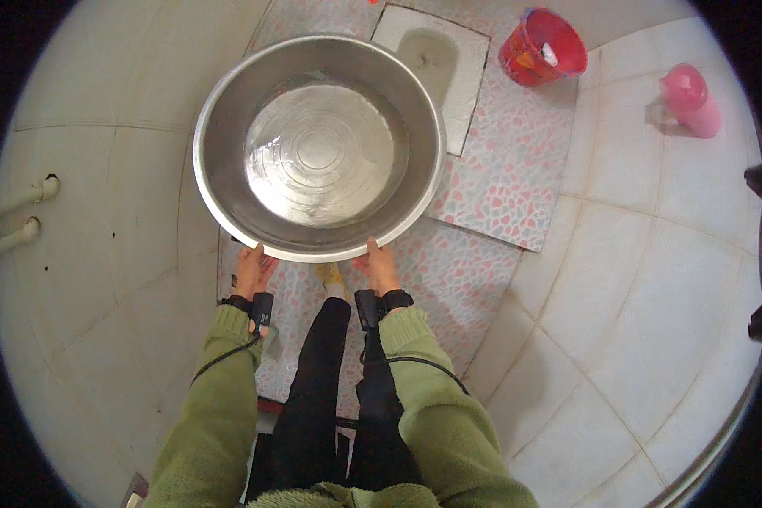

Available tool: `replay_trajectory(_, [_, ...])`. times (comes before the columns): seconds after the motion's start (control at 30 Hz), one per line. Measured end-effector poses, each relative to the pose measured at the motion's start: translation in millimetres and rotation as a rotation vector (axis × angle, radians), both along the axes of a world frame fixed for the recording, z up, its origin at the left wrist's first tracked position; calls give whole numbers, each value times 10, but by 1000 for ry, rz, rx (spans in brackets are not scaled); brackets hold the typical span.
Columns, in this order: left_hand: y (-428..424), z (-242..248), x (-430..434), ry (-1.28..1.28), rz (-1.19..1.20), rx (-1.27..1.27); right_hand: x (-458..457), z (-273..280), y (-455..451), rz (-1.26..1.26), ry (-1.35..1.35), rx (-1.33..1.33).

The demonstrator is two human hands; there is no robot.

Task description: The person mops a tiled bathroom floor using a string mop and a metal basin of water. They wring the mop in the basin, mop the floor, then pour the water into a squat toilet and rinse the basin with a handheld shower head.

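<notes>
A large round stainless-steel basin [320,155] is held out in front of me, its open top facing up. My left hand [252,272] grips the near rim on the left, thumb on top and fingers beneath. On the right of the near rim, my right hand [380,265] grips in the same way. A shallow layer of what looks like water glints over the basin's bottom, which bears concentric rings. Whether the far side of the basin rests on anything is hidden by the basin itself.
A white squat toilet [473,95] is set in the raised, pink-and-grey patterned floor [501,171], partly behind the basin. Beyond it stands a red bucket [526,60] with something white inside. A pink bottle-like container [698,114] is at the right wall. Two pipes [49,187] leave the left wall. A floor step edge runs ahead.
</notes>
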State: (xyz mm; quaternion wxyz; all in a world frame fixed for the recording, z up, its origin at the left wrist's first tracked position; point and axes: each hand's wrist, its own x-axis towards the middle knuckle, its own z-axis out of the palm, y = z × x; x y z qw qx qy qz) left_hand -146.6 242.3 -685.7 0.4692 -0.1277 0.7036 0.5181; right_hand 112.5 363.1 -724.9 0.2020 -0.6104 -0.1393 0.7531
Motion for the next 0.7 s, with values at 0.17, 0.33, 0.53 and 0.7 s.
replay_trajectory(0.17, [641, 1078, 218, 124, -174, 183, 180, 586, 336, -127, 108, -87])
replay_trajectory(0.33, [1442, 1935, 355, 175, -240, 276, 296, 1254, 867, 29, -33, -28])
replay_trajectory(0.53, [2356, 2261, 661, 255, -326, 331, 218, 2034, 1519, 504, -597, 1038])
replay_trajectory(0.7, [2701, 2346, 974, 440, -509, 268, -25, 2416, 1925, 859, -264, 1016])
